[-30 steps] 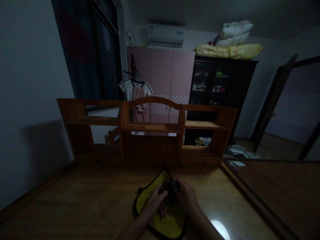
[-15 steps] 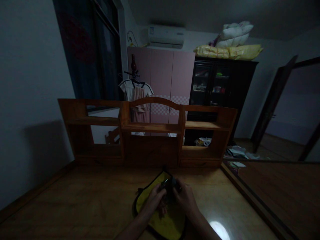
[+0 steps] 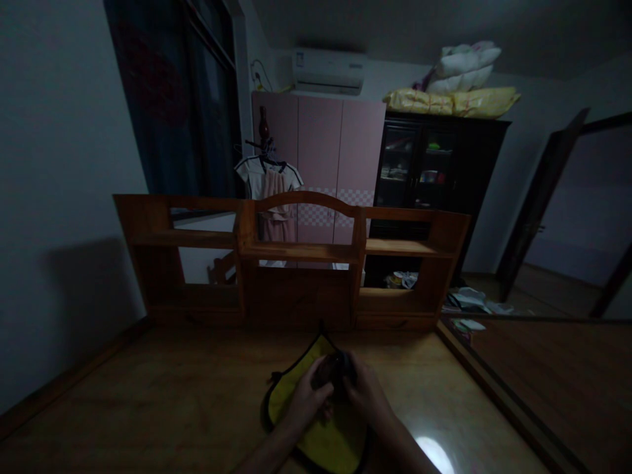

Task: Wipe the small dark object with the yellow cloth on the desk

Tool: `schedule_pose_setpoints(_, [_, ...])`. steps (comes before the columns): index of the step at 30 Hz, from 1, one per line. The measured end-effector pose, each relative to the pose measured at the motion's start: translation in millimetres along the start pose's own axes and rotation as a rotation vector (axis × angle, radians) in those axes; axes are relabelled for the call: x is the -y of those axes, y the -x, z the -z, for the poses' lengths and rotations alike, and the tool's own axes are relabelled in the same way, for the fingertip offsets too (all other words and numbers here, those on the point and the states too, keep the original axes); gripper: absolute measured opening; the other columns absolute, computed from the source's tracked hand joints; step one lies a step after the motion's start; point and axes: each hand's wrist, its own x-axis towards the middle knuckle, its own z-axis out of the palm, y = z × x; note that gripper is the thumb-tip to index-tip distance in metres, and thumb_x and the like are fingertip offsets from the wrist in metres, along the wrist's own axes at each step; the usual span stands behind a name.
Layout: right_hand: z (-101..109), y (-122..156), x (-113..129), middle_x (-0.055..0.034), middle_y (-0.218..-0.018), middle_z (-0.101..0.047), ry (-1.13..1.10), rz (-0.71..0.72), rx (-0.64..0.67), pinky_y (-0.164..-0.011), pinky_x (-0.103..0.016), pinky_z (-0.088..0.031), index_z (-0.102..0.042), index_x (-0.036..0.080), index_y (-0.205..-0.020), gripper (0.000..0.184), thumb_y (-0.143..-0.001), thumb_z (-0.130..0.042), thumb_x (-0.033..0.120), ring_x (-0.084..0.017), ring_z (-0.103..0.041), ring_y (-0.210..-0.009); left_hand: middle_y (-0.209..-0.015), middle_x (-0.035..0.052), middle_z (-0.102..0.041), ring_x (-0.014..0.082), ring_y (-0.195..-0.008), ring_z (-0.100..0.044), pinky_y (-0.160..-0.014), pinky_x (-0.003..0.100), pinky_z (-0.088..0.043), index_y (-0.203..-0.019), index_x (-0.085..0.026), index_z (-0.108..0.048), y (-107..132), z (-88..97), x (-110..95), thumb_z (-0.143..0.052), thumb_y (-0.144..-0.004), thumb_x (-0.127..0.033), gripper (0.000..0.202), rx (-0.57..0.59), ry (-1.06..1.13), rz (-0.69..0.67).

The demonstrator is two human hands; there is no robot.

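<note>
The left hand (image 3: 307, 399) and right hand (image 3: 366, 390) both have their grip around a small dark thing (image 3: 338, 370), over a yellow cloth (image 3: 340, 440) with black edges. The cloth lies on the wooden bench (image 3: 172, 388). Behind are a brown shelf (image 3: 296, 299) and a pink wardrobe (image 3: 318, 145).

Room (image 3: 405, 29): dim, bluish
Counter (image 3: 172, 395): white glare spot (image 3: 434, 454), lower right
Left wall (image 3: 54, 164): soft-edged shadow (image 3: 91, 283)
Left hand (image 3: 311, 396), right hand (image 3: 366, 387): underlit, dark object (image 3: 336, 372) between them lacking detail
Door (image 3: 548, 197): leaning, wide-angle stretch toward the edge
</note>
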Motion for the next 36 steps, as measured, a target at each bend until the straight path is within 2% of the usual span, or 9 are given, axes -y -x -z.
schedule_pose_setpoints(5, [6.1, -3.8, 3.9, -0.0078, -0.099, -0.068, 0.005, -0.012, 0.050, -0.078, -0.027, -0.049, -0.056, 0.019, -0.114, 0.032, -0.084, -0.045, 0.014, -0.018, -0.064, -0.088, -0.116, 0.0126, -0.059, 0.0054, -0.041, -0.057, -0.040, 0.021, -0.048, -0.135, -0.019, -0.030, -0.3, 0.1, 5.4, -0.062, -0.072, -0.029, 0.071, 0.058, -0.001, -0.076])
schedule_pose_setpoints(11, [15.1, -3.5, 11.8, -0.0066, -0.094, -0.069, 0.143, -0.053, 0.072, -0.074, -0.024, -0.045, -0.060, 0.020, -0.105, 0.022, -0.085, -0.050, 0.017, -0.018, -0.064, -0.084, -0.101, 0.0090, -0.065, 0.0063, -0.040, -0.056, -0.038, 0.020, -0.048, -0.134, -0.017, -0.032, 3.0, -2.2, 0.7, -0.061, -0.073, -0.029, 0.068, 0.056, -0.040, -0.069])
schedule_pose_setpoints(16, [18.8, -3.9, 13.7, -0.0055, -0.087, -0.070, 0.284, -0.069, 0.079, -0.068, -0.023, -0.042, -0.062, 0.019, -0.095, 0.015, -0.083, -0.055, 0.017, -0.018, -0.064, -0.078, -0.119, 0.0129, -0.059, 0.0068, -0.041, -0.059, -0.038, 0.021, -0.048, -0.134, -0.020, -0.031, 2.6, -1.1, 3.6, -0.059, -0.074, -0.031, 0.067, 0.069, -0.030, -0.043])
schedule_pose_setpoints(19, [18.9, -4.5, 13.0, -0.0056, -0.083, -0.070, 0.328, -0.081, 0.088, -0.065, -0.023, -0.041, -0.063, 0.018, -0.091, 0.012, -0.083, -0.055, 0.018, -0.018, -0.064, -0.074, -0.120, 0.0149, -0.058, 0.0080, -0.041, -0.059, -0.038, 0.022, -0.048, -0.135, -0.018, -0.029, 3.6, -1.6, 1.2, -0.060, -0.073, -0.034, 0.071, 0.075, -0.021, -0.012])
schedule_pose_setpoints(25, [17.7, -3.4, 12.4, -0.0061, -0.088, -0.069, 0.196, -0.072, 0.093, -0.068, -0.023, -0.044, -0.062, 0.019, -0.094, 0.015, -0.085, -0.052, 0.017, -0.018, -0.064, -0.078, -0.112, 0.0136, -0.063, 0.0093, -0.041, -0.059, -0.038, 0.022, -0.047, -0.136, -0.016, -0.027, 6.5, -3.9, -7.1, -0.059, -0.072, -0.034, 0.073, 0.057, -0.039, 0.024])
schedule_pose_setpoints(29, [16.0, -3.9, 13.9, -0.0056, -0.091, -0.068, 0.103, -0.041, 0.067, -0.070, -0.024, -0.045, -0.062, 0.021, -0.095, 0.017, -0.085, -0.049, 0.016, -0.018, -0.064, -0.081, -0.117, 0.0136, -0.061, 0.0104, -0.043, -0.061, -0.039, 0.022, -0.048, -0.136, -0.018, -0.027, 3.1, -1.3, -3.3, -0.057, -0.074, -0.033, 0.071, 0.071, -0.011, 0.023])
schedule_pose_setpoints(36, [11.1, -5.4, 14.0, -0.0051, -0.089, -0.069, 0.029, -0.052, 0.056, -0.069, -0.025, -0.046, -0.061, 0.021, -0.101, 0.024, -0.085, -0.045, 0.014, -0.018, -0.065, -0.078, -0.110, 0.0144, -0.063, 0.0107, -0.041, -0.061, -0.038, 0.022, -0.046, -0.137, -0.016, -0.026, -2.5, 1.2, 0.5, -0.059, -0.071, -0.041, 0.078, 0.026, -0.001, 0.071])
